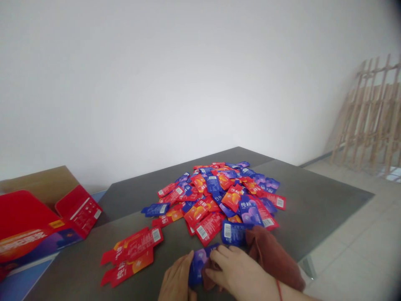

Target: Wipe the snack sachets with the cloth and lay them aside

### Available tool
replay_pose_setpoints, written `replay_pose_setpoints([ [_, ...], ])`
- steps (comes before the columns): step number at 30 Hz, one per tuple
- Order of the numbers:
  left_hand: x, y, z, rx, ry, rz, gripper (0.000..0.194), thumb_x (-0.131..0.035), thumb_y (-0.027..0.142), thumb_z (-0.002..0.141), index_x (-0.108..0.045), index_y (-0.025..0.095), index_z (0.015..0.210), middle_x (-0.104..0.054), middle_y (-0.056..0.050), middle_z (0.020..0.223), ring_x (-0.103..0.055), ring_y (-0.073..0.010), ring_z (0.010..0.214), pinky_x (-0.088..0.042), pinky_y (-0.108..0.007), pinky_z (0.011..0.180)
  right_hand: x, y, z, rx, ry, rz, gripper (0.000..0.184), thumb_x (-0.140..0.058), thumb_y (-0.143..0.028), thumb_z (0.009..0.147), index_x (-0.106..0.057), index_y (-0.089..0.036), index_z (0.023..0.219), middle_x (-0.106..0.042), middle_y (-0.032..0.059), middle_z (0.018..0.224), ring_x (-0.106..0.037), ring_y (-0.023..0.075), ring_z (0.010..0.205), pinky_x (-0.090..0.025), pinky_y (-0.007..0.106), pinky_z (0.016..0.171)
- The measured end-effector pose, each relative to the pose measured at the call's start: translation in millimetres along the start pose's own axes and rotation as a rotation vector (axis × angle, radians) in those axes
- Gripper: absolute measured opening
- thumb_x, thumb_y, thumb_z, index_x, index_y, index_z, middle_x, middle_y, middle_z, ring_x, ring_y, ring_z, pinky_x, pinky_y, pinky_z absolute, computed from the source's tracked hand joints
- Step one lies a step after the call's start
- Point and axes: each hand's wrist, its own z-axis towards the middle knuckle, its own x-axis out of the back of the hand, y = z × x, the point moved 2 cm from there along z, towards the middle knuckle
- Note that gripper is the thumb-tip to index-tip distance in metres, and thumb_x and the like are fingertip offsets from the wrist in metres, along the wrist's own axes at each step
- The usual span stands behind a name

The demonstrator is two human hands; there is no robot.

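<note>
Both my hands sit at the bottom edge of the view, on a dark grey table [313,196]. My left hand [177,280] and my right hand [239,274] pinch the same blue packet [198,264] from either side, fingers closed on it. A brown-red cloth [272,255] lies under and behind my right hand. Just beyond the hands spreads a pile of several red and blue packets [219,194]. Two flat red packets [133,253] lie to the left of my left hand.
An open red and blue carton [34,228] stands at the left, in front of a brown cardboard box [40,184]. A wooden lattice [372,121] leans on the white wall at the right, over a tiled floor [354,251].
</note>
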Motion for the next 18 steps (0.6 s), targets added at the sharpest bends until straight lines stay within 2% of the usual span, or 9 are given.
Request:
replay_pose_setpoints([
  [4,1.6,4.1,0.3,0.025,0.014,0.009,0.078,-0.042,0.002,0.064,-0.035,0.015,0.140,-0.067,-0.009,0.118,-0.065,-0.0211,0.108,-0.055,-0.033,0.090,-3.4,16.2,-18.9,-0.177,-0.025,-0.055,0.021,-0.065,-0.027,0.089,-0.061,-0.022,0.109,-0.058,0.0039,0.100,-0.052,0.0217,0.087,-0.040,0.035,0.063],
  [8,3.9,5.6,2.8,0.051,0.017,-0.011,0.077,-0.045,0.006,0.068,-0.031,0.014,0.143,-0.066,-0.011,0.120,-0.064,-0.0220,0.109,-0.055,-0.034,0.090,-5.4,16.8,-3.8,-0.345,-0.109,-0.095,0.014,-0.060,-0.015,0.088,-0.064,-0.017,0.100,-0.058,0.0075,0.098,-0.054,0.0240,0.087,-0.044,0.037,0.065],
  [10,4.3,5.8,4.1,0.053,0.017,-0.017,0.077,-0.046,0.008,0.070,-0.029,0.013,0.145,-0.065,-0.011,0.121,-0.065,-0.0219,0.109,-0.055,-0.033,0.090,-4.5,11.3,10.8,-0.328,-0.130,-0.078,0.013,-0.060,-0.015,0.087,-0.065,-0.017,0.099,-0.059,0.0084,0.099,-0.054,0.0248,0.087,-0.045,0.038,0.064],
  [12,4.2,5.3,4.9,0.042,0.027,-0.024,0.078,-0.047,0.009,0.070,-0.027,0.013,0.145,-0.066,-0.011,0.121,-0.066,-0.0214,0.107,-0.055,-0.032,0.089,-3.1,4.6,22.0,-0.235,-0.114,-0.032,0.014,-0.060,-0.019,0.088,-0.064,-0.018,0.101,-0.059,0.0078,0.100,-0.053,0.0245,0.089,-0.046,0.037,0.065],
  [15,2.9,3.3,5.1,0.033,0.040,-0.029,0.079,-0.048,0.010,0.069,-0.026,0.012,0.145,-0.067,-0.012,0.120,-0.067,-0.0213,0.104,-0.056,-0.032,0.087,-2.8,-0.2,22.7,-0.109,-0.072,0.027,0.019,-0.061,-0.025,0.089,-0.063,-0.022,0.108,-0.057,0.0064,0.102,-0.052,0.0236,0.093,-0.045,0.035,0.065],
  [18,1.5,2.2,5.2,0.032,0.045,-0.038,0.079,-0.050,0.011,0.070,-0.026,0.014,0.145,-0.068,-0.011,0.119,-0.068,-0.0215,0.103,-0.057,-0.032,0.086,-5.5,6.1,8.0,-0.197,-0.076,-0.012,0.020,-0.062,-0.023,0.087,-0.063,-0.021,0.107,-0.057,0.0070,0.101,-0.053,0.0230,0.089,-0.045,0.034,0.065],
])
